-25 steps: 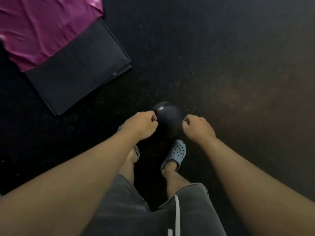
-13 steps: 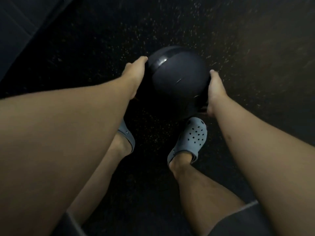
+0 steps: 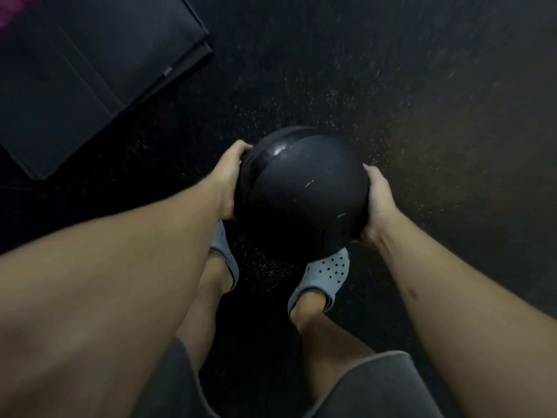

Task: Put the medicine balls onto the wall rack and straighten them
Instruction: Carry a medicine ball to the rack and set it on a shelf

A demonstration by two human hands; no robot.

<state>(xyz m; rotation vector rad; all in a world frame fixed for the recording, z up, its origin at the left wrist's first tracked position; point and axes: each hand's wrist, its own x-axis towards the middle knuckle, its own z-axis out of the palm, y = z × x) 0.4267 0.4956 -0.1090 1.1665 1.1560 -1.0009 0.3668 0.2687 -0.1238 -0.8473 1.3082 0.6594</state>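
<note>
A black medicine ball [image 3: 301, 191] with a glossy seam is held between both my hands above the dark floor. My left hand [image 3: 230, 182] presses against its left side with fingers wrapped over the top edge. My right hand [image 3: 376, 203] cups its right side, thumb on top. The ball hangs in front of my feet and hides the toes of my grey clogs. No wall rack is in view.
A black folded mat [image 3: 90, 76] lies on the floor at the upper left, with a strip of magenta cloth [image 3: 4, 16] at its far corner. My grey clogs [image 3: 322, 279] stand on the speckled dark rubber floor [image 3: 422, 116].
My fists were above the ball on the floor; my hands then closed on its sides. The ball now sits higher, lifted off the floor, and the view has pulled back.
</note>
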